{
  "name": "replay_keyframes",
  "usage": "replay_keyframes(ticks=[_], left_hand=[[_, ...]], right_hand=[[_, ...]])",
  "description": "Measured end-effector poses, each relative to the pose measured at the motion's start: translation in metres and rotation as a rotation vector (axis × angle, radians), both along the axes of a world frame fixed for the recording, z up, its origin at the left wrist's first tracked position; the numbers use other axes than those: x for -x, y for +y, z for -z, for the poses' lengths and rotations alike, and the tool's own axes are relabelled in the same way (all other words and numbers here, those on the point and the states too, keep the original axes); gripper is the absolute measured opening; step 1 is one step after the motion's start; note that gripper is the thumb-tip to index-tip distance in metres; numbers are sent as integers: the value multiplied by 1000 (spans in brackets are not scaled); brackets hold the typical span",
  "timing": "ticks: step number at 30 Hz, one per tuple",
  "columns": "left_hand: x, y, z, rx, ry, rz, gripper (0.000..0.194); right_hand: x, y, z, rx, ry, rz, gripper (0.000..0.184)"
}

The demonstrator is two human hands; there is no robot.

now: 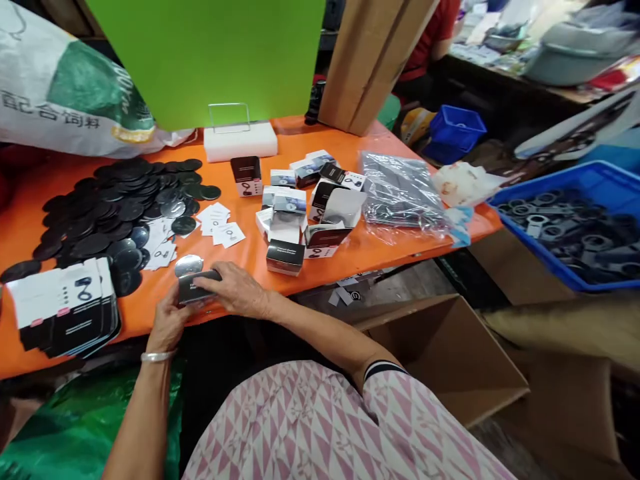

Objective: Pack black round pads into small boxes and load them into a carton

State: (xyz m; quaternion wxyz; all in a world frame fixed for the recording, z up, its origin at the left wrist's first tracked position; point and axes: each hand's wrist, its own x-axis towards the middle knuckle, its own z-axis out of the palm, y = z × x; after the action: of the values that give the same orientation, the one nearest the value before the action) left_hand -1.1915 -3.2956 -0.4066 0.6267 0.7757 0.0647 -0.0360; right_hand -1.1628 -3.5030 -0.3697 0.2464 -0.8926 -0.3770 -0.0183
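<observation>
Bright indoor lt, soft shadows, sl. glare on discs [173, 209], wide-angle warp at edges, mostly sharp

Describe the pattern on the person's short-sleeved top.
The top has a pink and white triangle pattern, seen best in the head view.

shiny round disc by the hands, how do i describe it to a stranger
On the orange table, find the dark box the person holds. The disc sits just behind it, bright silver, apart from the black discs heaped to its left.
</observation>
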Motion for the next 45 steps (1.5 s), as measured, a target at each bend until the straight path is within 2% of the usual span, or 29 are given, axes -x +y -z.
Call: replay_keyframes(ticks=[4, 6, 9, 12, 16, 18, 20, 22, 25, 27, 28, 30, 32, 34, 36, 38, 41, 43, 45], left_hand=[[11, -20, -18, -21, 35, 273, 76], [11, -27, -27, -33, -12, 302, 68], [4, -27, -32, -183, -113, 102, 53], [-7, -18, -28, -348, -183, -87, 43], [-21, -11, -18, -573, -332, -269, 40], [-29, -12, -15, -714, -383, -286, 41], [-36, -15, -11, -860, -350, -265, 47], [-41, -16, -7, -978, -246, -229, 61], [-44, -13, 1, -1069, -94, -108, 65], [-43, -10, 6, -1111, -81, -40, 58], [-42, -8, 9, -1129, -94, -25, 55], [-41, -7, 11, -1152, -119, -31, 54], [-40, -6, 12, -1160, -119, -41, 56], [-40, -5, 12, -1163, -122, -40, 57], [-41, -4, 13, -1166, -137, -31, 58], [-41, -2, 15, -1167, -150, -30, 59], [-41, 0, 19, -1167, -169, -40, 59], [-41, 1, 21, -1160, -186, -37, 57], [-41, 1, 21, -1141, -208, -30, 55]], right_hand=[[40, -55, -23, -95, 25, 52, 41], [63, -94, -32, -200, 69, 104, 40], [91, -158, -38, -315, 131, 271, 41], [109, -220, -31, -311, 33, 588, 37], [102, -276, -3, -246, -273, 1146, 44], [83, -289, 18, -202, -384, 1325, 51], [60, -294, 37, -126, -394, 1378, 53], [43, -290, 48, -7, -327, 1352, 52], [40, -268, 39, 150, -334, 1294, 51], [48, -239, 24, 152, -455, 1197, 48], [52, -220, 17, 119, -520, 1104, 44], [54, -177, 9, 53, -578, 824, 35], [46, -134, 9, 93, -550, 658, 34], [31, -103, 13, 132, -475, 685, 33], [22, -88, 14, 159, -415, 735, 31], [28, -87, 8, 174, -374, 705, 34], [61, -105, -9, 177, -267, 639, 35], [85, -129, -18, 167, -224, 712, 36], [96, -158, -19, 169, -262, 892, 37]])
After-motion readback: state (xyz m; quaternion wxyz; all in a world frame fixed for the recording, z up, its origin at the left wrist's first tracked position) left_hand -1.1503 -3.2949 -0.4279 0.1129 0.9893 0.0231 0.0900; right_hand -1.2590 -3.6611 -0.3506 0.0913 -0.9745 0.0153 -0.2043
